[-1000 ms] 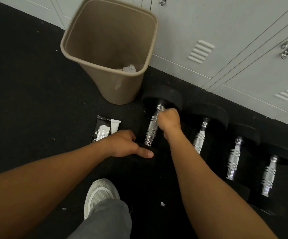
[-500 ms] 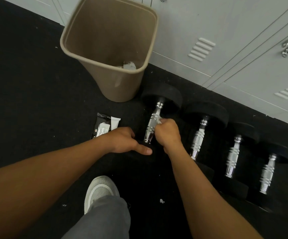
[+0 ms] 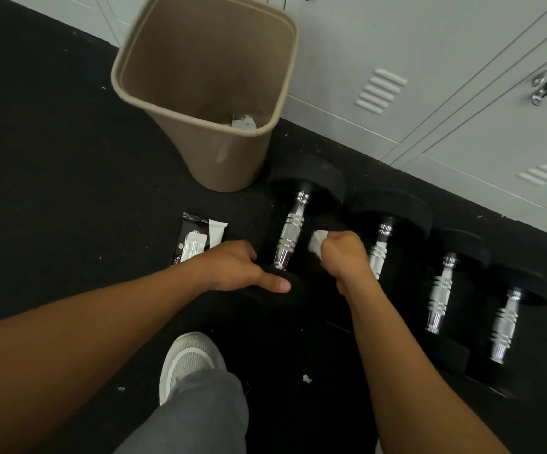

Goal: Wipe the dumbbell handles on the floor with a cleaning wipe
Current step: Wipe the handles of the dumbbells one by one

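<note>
**Obs. 1:** Right hand point(image 3: 342, 253) is fisted around a crumpled white cleaning wipe point(image 3: 317, 240), which pokes out on its left side. It sits in the gap between the first dumbbell handle point(image 3: 290, 234) and the second dumbbell handle point(image 3: 380, 249), touching neither as far as I can tell.

**Obs. 2:** And the left hand point(image 3: 236, 268)?

**Obs. 1:** Resting on the near black head of the first dumbbell, fingers curled over it, thumb laid flat along the top. Holding nothing loose; steadying, I judge.

**Obs. 2:** Axis of the handles?

**Obs. 1:** All four lie on the floor point(image 3: 52, 191) roughly parallel, long axis running away from the person toward the lockers point(image 3: 429, 60), far end tipped slightly right. Third dumbbell handle point(image 3: 440, 290) and fourth dumbbell handle point(image 3: 504, 322) are further right, well apart from both hands.

**Obs. 2:** So which way does the next stroke go?

**Obs. 1:** Second handle is just right of the wipe hand, first just left. Right hand is nearer to both. Judgement: any wipe must run lengthwise, along that near-to-far axis.
</note>
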`<move>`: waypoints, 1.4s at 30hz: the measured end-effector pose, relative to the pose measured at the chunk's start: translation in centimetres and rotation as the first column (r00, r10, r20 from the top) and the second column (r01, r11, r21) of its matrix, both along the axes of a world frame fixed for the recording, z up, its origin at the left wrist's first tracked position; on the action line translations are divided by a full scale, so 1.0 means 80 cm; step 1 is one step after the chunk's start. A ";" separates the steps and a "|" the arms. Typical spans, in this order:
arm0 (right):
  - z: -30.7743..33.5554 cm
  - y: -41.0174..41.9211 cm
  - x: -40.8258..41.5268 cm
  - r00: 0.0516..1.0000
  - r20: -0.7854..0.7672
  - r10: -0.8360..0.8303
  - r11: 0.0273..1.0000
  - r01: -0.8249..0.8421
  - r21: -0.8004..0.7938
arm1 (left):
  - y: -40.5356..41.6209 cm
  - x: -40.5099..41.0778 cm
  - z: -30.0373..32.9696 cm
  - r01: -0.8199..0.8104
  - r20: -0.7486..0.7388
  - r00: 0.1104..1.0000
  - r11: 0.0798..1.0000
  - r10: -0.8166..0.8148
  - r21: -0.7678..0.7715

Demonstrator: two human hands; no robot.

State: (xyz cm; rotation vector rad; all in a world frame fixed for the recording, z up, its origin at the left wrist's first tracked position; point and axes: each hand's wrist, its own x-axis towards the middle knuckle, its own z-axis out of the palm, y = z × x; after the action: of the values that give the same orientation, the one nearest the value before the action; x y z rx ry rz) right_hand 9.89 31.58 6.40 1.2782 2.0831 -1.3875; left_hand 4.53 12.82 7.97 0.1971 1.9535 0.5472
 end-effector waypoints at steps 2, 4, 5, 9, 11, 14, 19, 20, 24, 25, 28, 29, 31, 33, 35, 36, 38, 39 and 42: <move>-0.005 -0.008 -0.005 0.994 0.064 0.086 0.995 -0.089 0.034 | 0.001 0.000 0.000 0.001 -0.002 1.000 1.000 -0.001 0.000; -0.004 -0.024 -0.009 0.982 0.107 0.153 0.987 -0.147 -0.063 | 0.003 0.001 0.001 0.009 -0.010 1.000 1.000 -0.009 -0.004; 0.000 -0.031 -0.011 0.978 0.130 0.166 0.984 -0.155 -0.088 | 0.003 0.001 0.002 0.010 -0.013 1.000 1.000 -0.010 -0.005; 0.016 -0.040 -0.005 0.969 0.155 0.195 0.980 -0.184 -0.079 | 0.005 0.000 0.002 0.013 -0.016 1.000 1.000 -0.013 -0.008; 0.025 -0.037 0.001 0.956 0.164 0.245 0.968 -0.233 -0.089 | 0.005 -0.001 0.002 0.011 -0.008 1.000 1.000 -0.011 -0.005; 0.040 -0.026 0.008 0.961 0.132 0.243 0.963 -0.223 -0.149 | 0.004 -0.002 0.000 0.012 0.006 1.000 1.000 -0.012 -0.001; 0.034 0.001 -0.001 0.966 0.186 0.179 0.983 -0.182 0.000 | 0.003 0.001 0.001 -0.004 -0.007 1.000 1.000 0.004 -0.004; 0.030 -0.003 -0.004 0.955 0.216 0.202 0.978 -0.210 0.015 | 0.003 0.002 0.001 -0.005 -0.005 1.000 1.000 0.005 -0.005; 0.018 -0.037 -0.013 0.935 0.251 0.252 0.966 -0.228 -0.122 | 0.005 0.002 0.004 0.002 -0.010 1.000 1.000 -0.002 -0.001; 0.020 -0.040 -0.013 0.938 0.248 0.241 0.968 -0.212 -0.137 | 0.004 0.001 0.004 0.000 -0.008 1.000 1.000 0.000 -0.001; 0.020 -0.036 -0.009 0.956 0.234 0.175 0.977 -0.139 -0.163 | 0.002 -0.001 0.002 -0.001 0.009 1.000 1.000 0.001 -0.001; 0.021 -0.034 -0.007 0.959 0.231 0.163 0.977 -0.124 -0.171 | 0.002 -0.001 0.001 0.001 0.011 1.000 1.000 -0.001 0.001; 0.026 -0.032 -0.006 0.964 0.221 0.151 0.978 -0.113 -0.176 | 0.003 -0.002 0.001 0.005 0.016 1.000 1.000 -0.005 0.006; 0.036 -0.033 -0.006 0.968 0.205 0.144 0.978 -0.108 -0.176 | 0.004 -0.003 0.000 0.006 0.016 1.000 1.000 -0.006 0.006; 0.046 -0.033 -0.009 0.974 0.174 0.142 0.979 -0.112 -0.172 | 0.004 -0.003 0.001 0.006 0.020 1.000 1.000 -0.006 0.005; 0.051 -0.032 -0.010 0.981 0.147 0.122 0.976 -0.092 -0.198 | 0.003 -0.003 0.002 0.000 0.024 1.000 1.000 0.000 0.014; 0.062 -0.028 -0.016 0.996 0.090 0.009 0.945 0.021 -0.325 | 0.003 -0.002 -0.001 -0.019 0.032 0.999 0.998 0.018 0.059; 0.064 -0.022 -0.019 0.996 0.072 -0.044 0.934 0.067 -0.351 | 0.004 -0.001 -0.001 -0.021 0.038 0.999 0.998 0.018 0.067; 0.064 0.008 -0.021 0.987 0.037 -0.157 0.954 0.161 -0.251 | 0.004 0.000 0.001 -0.011 0.020 1.000 1.000 0.010 0.025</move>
State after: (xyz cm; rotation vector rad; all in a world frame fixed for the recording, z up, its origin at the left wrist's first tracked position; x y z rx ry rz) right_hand 8.23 32.26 11.53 1.3654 1.7536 -1.6450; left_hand 4.51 13.12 8.03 0.1970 1.9303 0.5788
